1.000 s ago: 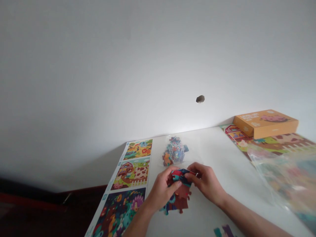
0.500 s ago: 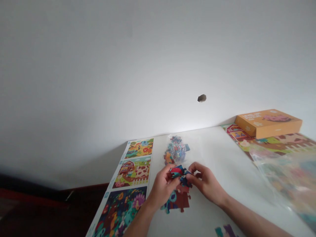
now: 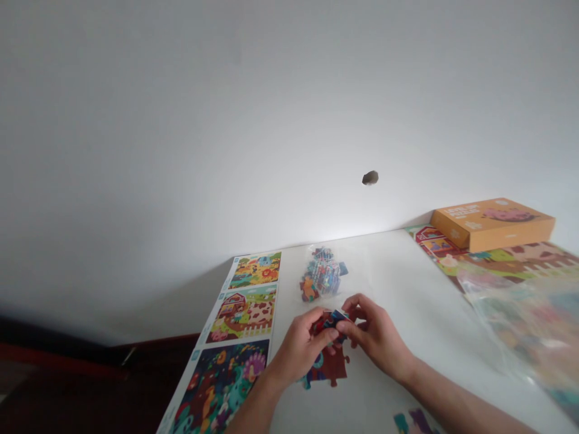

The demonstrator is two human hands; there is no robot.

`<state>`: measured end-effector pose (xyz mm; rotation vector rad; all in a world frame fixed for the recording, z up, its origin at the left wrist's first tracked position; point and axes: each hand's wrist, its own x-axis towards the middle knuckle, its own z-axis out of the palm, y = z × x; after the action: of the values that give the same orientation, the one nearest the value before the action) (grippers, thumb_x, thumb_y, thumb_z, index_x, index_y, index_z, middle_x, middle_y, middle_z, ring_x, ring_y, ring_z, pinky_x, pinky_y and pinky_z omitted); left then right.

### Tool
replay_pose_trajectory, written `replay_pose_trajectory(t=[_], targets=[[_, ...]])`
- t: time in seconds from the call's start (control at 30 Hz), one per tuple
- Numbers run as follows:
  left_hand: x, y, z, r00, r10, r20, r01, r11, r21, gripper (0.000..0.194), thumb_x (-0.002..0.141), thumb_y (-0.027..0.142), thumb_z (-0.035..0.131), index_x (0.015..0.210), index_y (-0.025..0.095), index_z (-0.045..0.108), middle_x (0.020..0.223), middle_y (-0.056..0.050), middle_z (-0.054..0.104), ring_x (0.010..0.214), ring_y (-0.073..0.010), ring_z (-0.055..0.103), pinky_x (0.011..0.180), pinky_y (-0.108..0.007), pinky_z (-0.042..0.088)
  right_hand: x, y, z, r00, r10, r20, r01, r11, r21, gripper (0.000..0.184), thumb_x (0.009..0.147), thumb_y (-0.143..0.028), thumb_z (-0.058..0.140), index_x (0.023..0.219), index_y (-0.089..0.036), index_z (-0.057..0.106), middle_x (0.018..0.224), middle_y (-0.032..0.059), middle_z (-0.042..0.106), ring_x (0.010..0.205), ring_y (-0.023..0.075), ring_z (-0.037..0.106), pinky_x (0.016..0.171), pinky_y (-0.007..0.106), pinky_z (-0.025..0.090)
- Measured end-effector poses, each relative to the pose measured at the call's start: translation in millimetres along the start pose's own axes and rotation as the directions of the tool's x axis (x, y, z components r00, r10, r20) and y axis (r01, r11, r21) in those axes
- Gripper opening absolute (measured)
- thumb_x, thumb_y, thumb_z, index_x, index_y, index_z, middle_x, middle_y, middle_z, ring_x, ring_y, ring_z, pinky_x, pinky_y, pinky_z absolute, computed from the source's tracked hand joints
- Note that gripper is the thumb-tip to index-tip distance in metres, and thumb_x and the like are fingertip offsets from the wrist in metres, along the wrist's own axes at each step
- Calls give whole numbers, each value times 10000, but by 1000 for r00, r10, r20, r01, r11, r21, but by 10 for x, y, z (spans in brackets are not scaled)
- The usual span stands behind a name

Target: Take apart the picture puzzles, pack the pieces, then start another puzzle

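Observation:
Between my two hands are small dark blue and red puzzle pieces, held just above the table. My left hand pinches one from the left, thumb on top. From the right, my right hand grips a blue piece with thumb and fingers, its edge against the other one. Whether the two are locked together cannot be made out. Under my hands lies a joined brown and teal puzzle section, partly covered by my fingers. Beyond them sits a clear plastic bag of puzzle pieces.
A picture sheet with three scenes lies along the left table edge. At the back right an orange puzzle box rests on a farm poster. A clear plastic bag lies at right. Loose pieces lie near the front.
The pieces in my hands were apart and tilted half a second ago; now they are pressed close together. My hands have drawn slightly closer.

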<state>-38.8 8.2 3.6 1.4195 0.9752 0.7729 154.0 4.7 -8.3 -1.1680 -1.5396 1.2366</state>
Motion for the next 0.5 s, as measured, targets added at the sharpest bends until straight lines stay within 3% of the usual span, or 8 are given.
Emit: replay_pose_trajectory(t=[0.07,0.2,0.3,0.5], targets=[[8,4,-29,991,13,-133,-10,1000,22,284,871,412,619,975,147,611,833,-36,649,657,-144,620,595,-232,519,-27,-29,13,996,-77,50,85,979,-183,364,844,-525,623,990,-197,563,892,37,589,775,175,572,673,305,493],[62,-54,-156,917,74,-391,-68,997,29,258,862,413,624,920,167,568,779,-5,621,641,-143,614,562,-223,520,-82,-92,18,933,-123,338,292,808,-512,683,579,-601,818,1122,-235,626,1142,87,525,1024,270,511,885,401,435],[90,-94,-220,868,72,-491,-57,997,45,275,836,428,641,884,174,546,786,-3,629,610,-140,615,539,-223,521,-92,-122,-25,901,-89,424,345,741,-577,523,605,-523,835,1034,-275,668,1172,67,496,1074,275,468,900,395,398],[101,-118,-254,815,99,-571,21,980,199,269,807,429,642,825,179,545,780,3,604,676,-154,624,589,-224,536,-58,-191,-184,885,-53,463,333,767,-549,297,693,-305,793,946,-246,650,1045,24,569,984,211,500,867,338,346]])
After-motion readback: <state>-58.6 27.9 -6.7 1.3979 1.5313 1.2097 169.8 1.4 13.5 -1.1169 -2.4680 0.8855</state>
